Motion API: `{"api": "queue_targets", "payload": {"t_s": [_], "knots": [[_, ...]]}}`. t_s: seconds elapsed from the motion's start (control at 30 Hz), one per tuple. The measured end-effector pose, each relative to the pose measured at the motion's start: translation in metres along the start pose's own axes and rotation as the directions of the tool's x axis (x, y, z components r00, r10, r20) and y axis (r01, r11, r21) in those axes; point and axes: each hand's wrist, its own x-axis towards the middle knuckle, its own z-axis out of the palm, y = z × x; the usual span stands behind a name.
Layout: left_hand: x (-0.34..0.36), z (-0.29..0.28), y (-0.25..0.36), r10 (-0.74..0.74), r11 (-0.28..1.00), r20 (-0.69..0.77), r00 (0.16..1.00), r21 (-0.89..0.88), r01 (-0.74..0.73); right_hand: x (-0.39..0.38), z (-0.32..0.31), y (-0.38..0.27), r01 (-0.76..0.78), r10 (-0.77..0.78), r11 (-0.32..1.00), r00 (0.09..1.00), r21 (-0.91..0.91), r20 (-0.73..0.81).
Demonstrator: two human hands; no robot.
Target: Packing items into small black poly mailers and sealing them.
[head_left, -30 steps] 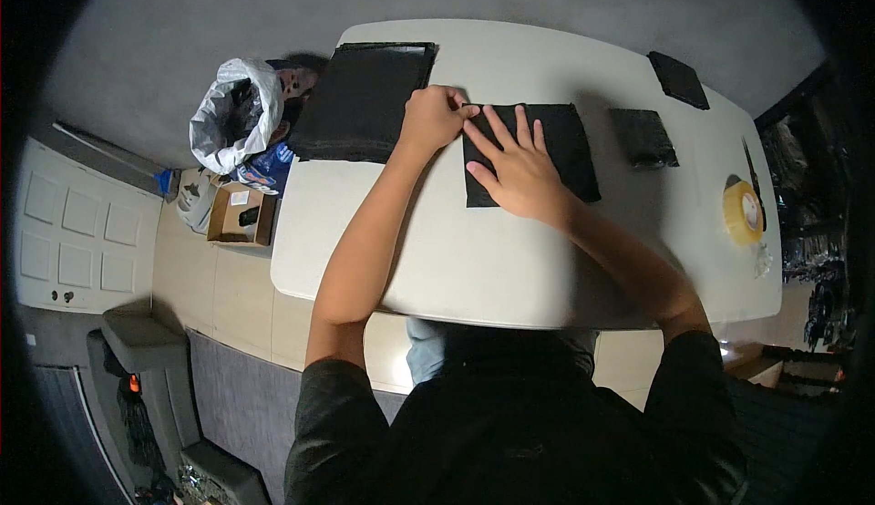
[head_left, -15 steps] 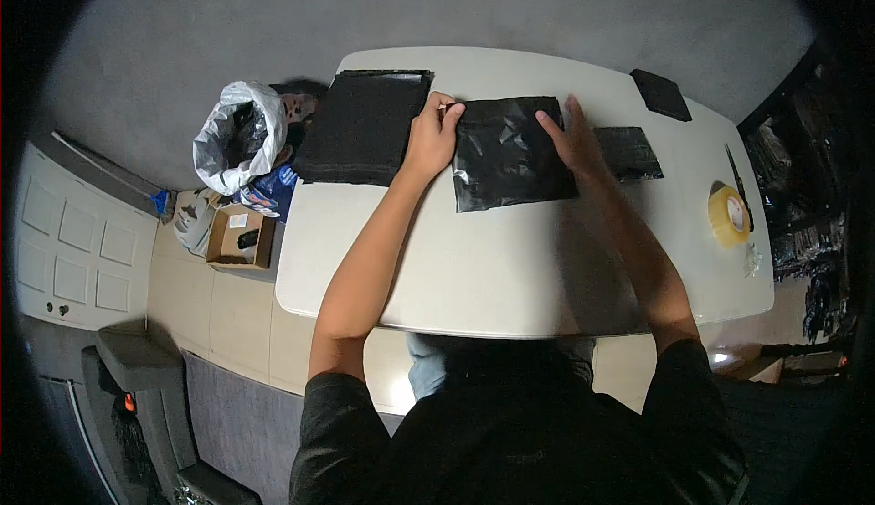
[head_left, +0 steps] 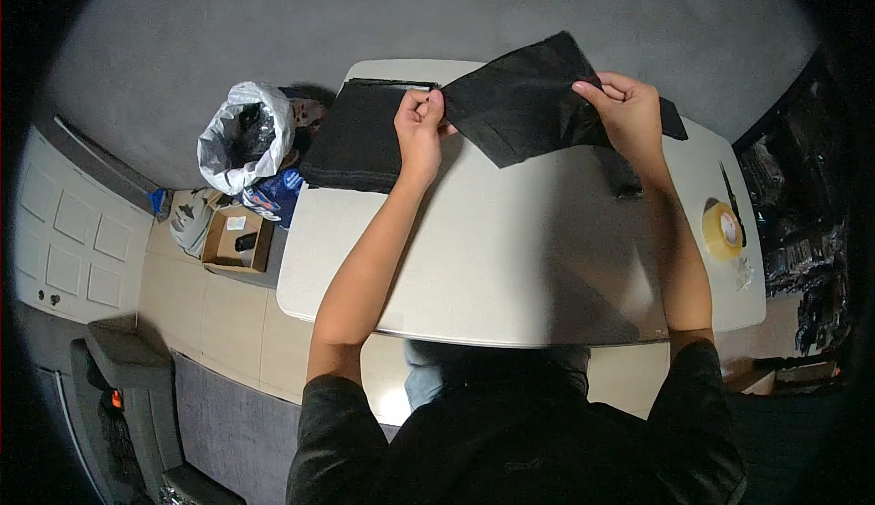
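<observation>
A black plastic bag is stretched between my two hands, lifted off the white table and tilted. My left hand pinches its left corner between thumb and fingers. At the bag's right side, my right hand grips the edge with the thumb on the near face. Just left of my left hand lies a stack of flat black sheets or bags. Under my right hand a small black piece rests on the table, partly hidden by the hand and the lifted bag.
On the right side of the table are a roll of clear tape and dark scissors. Another black piece lies at the far right. Left of the table stand a white-lined bin and a cardboard box. Shelving holds dark packages at right.
The bag has come up off the table and turned from lying flat to slanted. My right hand has moved right and closed on its edge; the left keeps its corner.
</observation>
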Motion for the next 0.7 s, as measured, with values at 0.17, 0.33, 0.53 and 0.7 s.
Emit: {"api": "queue_targets", "payload": {"t_s": [0.17,0.33,0.53,0.7], "knots": [[0.001,0.003,0.018,-0.151,0.988,0.06,0.987,0.052,0.148,0.0,-0.012,0.008,-0.102,0.093,0.983,0.993,0.153,0.065],[0.0,-0.01,0.021,-0.183,0.737,0.096,0.978,0.672,0.071,-0.031,0.002,0.077,-0.352,0.342,0.936,0.917,0.013,0.204],[-0.015,-0.013,0.006,-0.197,0.279,0.211,0.957,0.948,-0.151,-0.056,0.02,0.115,-0.377,0.514,0.835,0.793,-0.4,0.327],[-0.017,-0.016,0.002,-0.198,0.152,0.241,0.95,0.965,-0.213,-0.053,0.041,0.103,0.108,0.037,0.83,0.968,-0.547,0.248]]}}
